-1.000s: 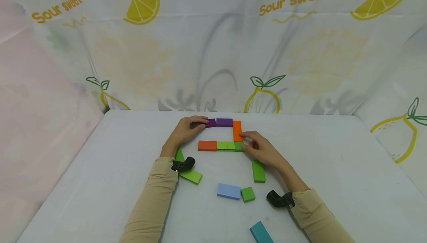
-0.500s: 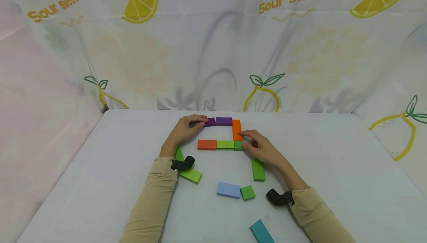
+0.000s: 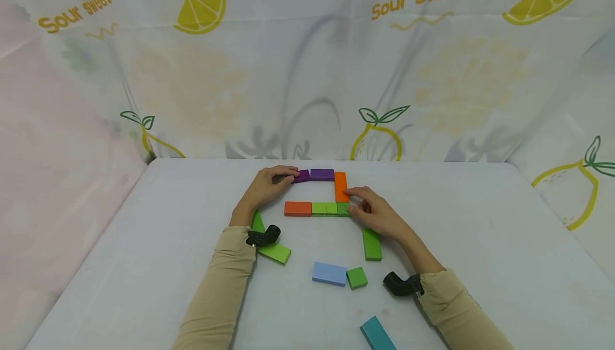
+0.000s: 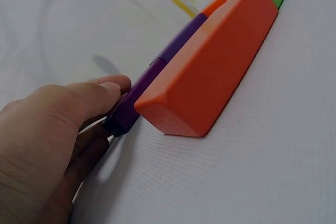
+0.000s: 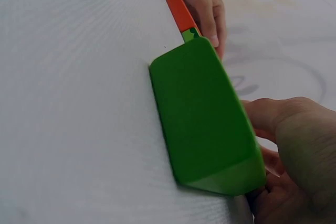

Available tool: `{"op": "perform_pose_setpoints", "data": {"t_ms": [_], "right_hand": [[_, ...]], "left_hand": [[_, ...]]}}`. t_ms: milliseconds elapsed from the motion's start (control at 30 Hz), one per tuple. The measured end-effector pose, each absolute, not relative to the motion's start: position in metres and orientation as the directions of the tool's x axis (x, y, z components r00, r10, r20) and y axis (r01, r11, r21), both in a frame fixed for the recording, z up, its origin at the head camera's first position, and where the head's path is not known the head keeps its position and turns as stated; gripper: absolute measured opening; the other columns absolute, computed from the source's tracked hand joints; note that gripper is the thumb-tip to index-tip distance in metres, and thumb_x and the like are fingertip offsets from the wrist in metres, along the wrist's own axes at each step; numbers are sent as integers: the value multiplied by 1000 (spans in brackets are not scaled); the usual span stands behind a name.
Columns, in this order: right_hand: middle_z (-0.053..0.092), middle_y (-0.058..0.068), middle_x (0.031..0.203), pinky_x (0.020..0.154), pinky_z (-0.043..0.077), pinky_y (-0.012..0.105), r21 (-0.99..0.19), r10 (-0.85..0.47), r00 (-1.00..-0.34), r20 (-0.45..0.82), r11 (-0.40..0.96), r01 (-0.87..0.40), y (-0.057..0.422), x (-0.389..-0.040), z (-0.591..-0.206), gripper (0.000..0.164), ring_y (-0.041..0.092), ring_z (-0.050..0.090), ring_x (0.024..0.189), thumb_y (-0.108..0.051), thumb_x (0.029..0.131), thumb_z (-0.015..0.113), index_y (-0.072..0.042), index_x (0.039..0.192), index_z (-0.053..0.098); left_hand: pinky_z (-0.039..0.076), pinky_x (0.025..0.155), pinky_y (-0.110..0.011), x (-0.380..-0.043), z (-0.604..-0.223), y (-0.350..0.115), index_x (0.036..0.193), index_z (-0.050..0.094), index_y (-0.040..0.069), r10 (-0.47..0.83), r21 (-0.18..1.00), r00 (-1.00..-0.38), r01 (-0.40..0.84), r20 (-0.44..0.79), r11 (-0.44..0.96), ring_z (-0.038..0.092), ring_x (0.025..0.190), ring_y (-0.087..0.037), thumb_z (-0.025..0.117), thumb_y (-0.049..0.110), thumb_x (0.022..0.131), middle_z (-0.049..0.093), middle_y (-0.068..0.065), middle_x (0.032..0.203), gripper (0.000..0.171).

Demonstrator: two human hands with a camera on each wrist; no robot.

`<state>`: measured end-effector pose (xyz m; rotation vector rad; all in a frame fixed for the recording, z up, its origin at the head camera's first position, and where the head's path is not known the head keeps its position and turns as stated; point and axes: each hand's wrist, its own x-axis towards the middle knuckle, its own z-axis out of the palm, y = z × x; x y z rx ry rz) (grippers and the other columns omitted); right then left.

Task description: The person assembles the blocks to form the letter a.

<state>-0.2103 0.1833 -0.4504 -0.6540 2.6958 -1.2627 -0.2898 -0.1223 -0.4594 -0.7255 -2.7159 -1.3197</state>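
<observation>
My left hand (image 3: 269, 185) pinches the left end of a dark purple block (image 3: 302, 176) with thumb and fingers; the left wrist view has the thumb along the block's near side. That block stands end to end with a violet block (image 3: 322, 175), slightly askew. My right hand (image 3: 378, 214) touches the right side of an upright-lying orange block (image 3: 340, 187) with its index finger. Its thumb is at the edge of a small green block (image 3: 343, 209). A light green block (image 3: 324, 209) and a red-orange block (image 3: 298, 209) continue that row leftward.
Below my right hand lies a green block (image 3: 372, 245). Nearer are a light blue block (image 3: 329, 273), a green square block (image 3: 357, 278) and a teal block (image 3: 378, 333). Two green pieces, one a lime block (image 3: 275, 253), lie by my left wrist. A printed cloth (image 3: 307, 62) hangs behind the table.
The head view has shifted very slightly. Both hands and the blocks keep the same places.
</observation>
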Motion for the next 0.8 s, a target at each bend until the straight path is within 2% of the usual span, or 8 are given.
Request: {"op": "perform_pose_setpoints", "data": {"t_ms": [800], "right_hand": [[53, 10, 128, 67, 41, 21, -752, -414, -904, 102, 563, -343, 182, -209, -448, 41, 15, 48, 78, -20, 94, 59, -11, 133, 52]], "left_hand": [[32, 111, -41, -290, -459, -122, 116, 68, 14, 401, 738, -882, 440, 247, 512, 50, 128, -24, 59, 20, 93, 62, -5, 127, 25]]}}
